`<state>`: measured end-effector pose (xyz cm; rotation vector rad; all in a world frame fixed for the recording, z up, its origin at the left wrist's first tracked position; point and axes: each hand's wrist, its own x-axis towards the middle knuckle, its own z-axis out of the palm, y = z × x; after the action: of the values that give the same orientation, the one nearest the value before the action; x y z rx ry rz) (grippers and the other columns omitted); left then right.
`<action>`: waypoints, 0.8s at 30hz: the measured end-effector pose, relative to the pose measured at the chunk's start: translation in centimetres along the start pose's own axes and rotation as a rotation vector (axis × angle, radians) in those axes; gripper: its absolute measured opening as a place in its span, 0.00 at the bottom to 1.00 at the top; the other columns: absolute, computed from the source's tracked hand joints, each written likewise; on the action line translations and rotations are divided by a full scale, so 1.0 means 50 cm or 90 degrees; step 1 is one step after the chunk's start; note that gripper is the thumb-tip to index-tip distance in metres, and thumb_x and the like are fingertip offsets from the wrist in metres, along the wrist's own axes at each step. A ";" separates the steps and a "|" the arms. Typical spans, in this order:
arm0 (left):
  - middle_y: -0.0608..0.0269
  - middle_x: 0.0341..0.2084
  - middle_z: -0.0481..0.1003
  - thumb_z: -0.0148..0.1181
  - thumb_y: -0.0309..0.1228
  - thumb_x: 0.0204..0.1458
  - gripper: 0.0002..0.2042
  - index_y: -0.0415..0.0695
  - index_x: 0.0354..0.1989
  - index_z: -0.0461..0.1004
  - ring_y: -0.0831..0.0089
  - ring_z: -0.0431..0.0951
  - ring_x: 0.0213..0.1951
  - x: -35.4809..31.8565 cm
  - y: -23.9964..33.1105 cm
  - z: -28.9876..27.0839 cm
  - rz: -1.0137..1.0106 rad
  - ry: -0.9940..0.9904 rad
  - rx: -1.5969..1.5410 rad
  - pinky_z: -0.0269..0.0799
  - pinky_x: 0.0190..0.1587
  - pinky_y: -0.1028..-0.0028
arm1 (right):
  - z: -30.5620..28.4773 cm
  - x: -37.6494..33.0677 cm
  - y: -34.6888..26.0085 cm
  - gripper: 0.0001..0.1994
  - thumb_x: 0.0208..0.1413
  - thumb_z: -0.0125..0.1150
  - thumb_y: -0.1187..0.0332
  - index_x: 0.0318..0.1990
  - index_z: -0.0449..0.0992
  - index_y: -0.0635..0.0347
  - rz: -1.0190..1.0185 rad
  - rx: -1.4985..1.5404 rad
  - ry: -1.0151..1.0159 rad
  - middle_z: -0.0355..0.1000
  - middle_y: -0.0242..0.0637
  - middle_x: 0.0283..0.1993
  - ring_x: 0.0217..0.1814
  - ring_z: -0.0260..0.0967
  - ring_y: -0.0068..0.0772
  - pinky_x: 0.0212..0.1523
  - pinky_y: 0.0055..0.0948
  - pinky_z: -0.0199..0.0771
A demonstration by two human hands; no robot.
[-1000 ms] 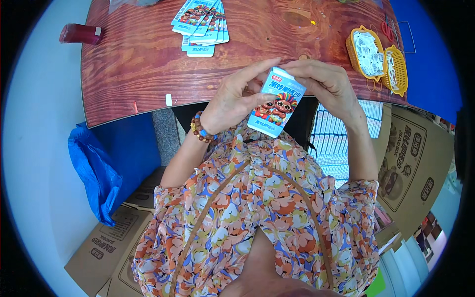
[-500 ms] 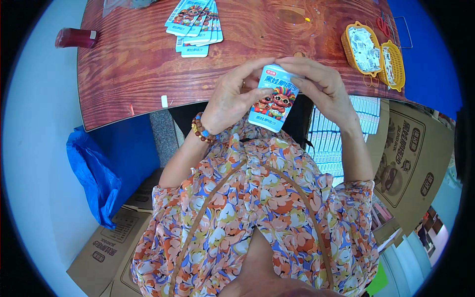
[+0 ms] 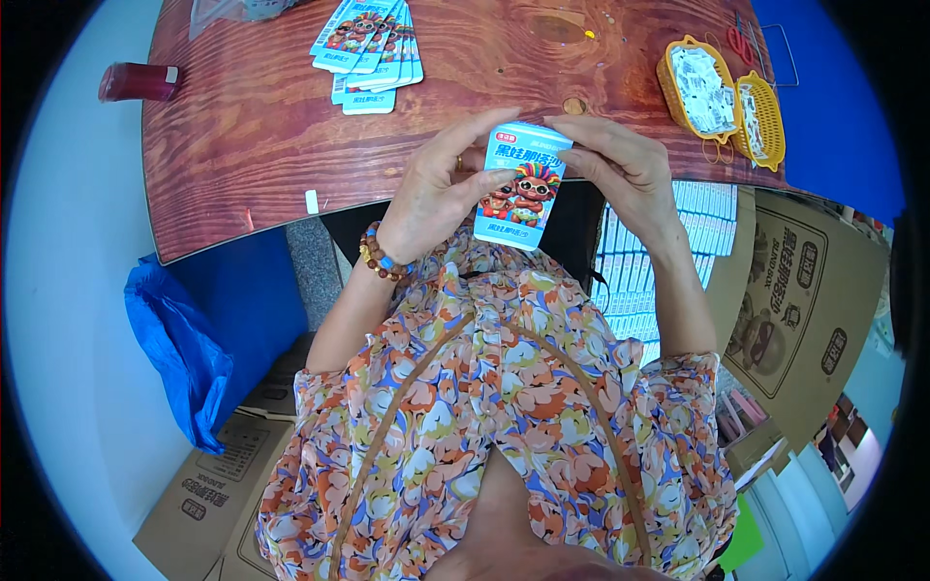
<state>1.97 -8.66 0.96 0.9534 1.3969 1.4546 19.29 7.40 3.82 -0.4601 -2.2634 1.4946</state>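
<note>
A light-blue small carton (image 3: 511, 208) printed with cartoon figures is held upright over the table's near edge, its front facing me. My left hand (image 3: 433, 189) grips its left side, the thumb lying across the front and the other fingers behind. At the upper right corner, my right hand (image 3: 628, 174) pinches the top edge between thumb and fingers. The carton's top end is partly covered by the fingers, so I cannot see whether its flap is closed. Farther off on the table lies a fanned pile of similar flat cartons (image 3: 373, 60).
Two yellow baskets (image 3: 686, 114) of small white packets stand at the right, by red-handled scissors (image 3: 742, 44). A dark red jar (image 3: 140, 82) lies at the left. Below the table are rows of packed cartons (image 3: 635, 281), a brown cardboard box (image 3: 814, 300) and a blue bag (image 3: 179, 339).
The carton and both hands appear slightly farther left and now more upright. The whole view has shifted a little. The grip stays much the same.
</note>
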 end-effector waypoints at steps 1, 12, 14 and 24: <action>0.62 0.42 0.78 0.62 0.20 0.55 0.29 0.46 0.67 0.65 0.80 0.80 0.39 0.001 -0.006 -0.001 -0.002 -0.021 -0.004 0.77 0.42 0.77 | -0.001 -0.001 0.002 0.15 0.56 0.64 0.79 0.51 0.80 0.64 -0.016 -0.021 0.002 0.78 0.43 0.52 0.53 0.76 0.30 0.47 0.28 0.79; 0.61 0.43 0.78 0.63 0.20 0.55 0.22 0.42 0.59 0.68 0.78 0.80 0.41 -0.010 -0.013 -0.002 -0.030 -0.024 -0.020 0.78 0.43 0.76 | 0.003 -0.007 0.018 0.11 0.53 0.65 0.79 0.45 0.82 0.65 -0.117 -0.115 -0.028 0.79 0.43 0.48 0.50 0.78 0.35 0.47 0.28 0.79; 0.61 0.43 0.78 0.63 0.20 0.55 0.20 0.42 0.57 0.69 0.78 0.80 0.41 -0.013 -0.019 0.004 -0.034 -0.012 -0.026 0.78 0.42 0.75 | 0.004 -0.007 0.025 0.11 0.53 0.65 0.79 0.44 0.82 0.65 -0.116 -0.113 -0.037 0.79 0.43 0.48 0.49 0.78 0.35 0.46 0.28 0.79; 0.62 0.40 0.79 0.65 0.20 0.53 0.18 0.40 0.53 0.73 0.80 0.80 0.37 0.003 -0.018 -0.002 -0.030 0.003 -0.011 0.78 0.39 0.77 | 0.023 0.005 0.030 0.12 0.58 0.62 0.77 0.49 0.80 0.65 -0.024 -0.032 -0.021 0.79 0.41 0.48 0.50 0.77 0.31 0.50 0.27 0.76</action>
<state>1.89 -8.56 0.04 0.9010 1.4001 1.4325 18.60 7.15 2.05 -0.4079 -2.3266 1.4415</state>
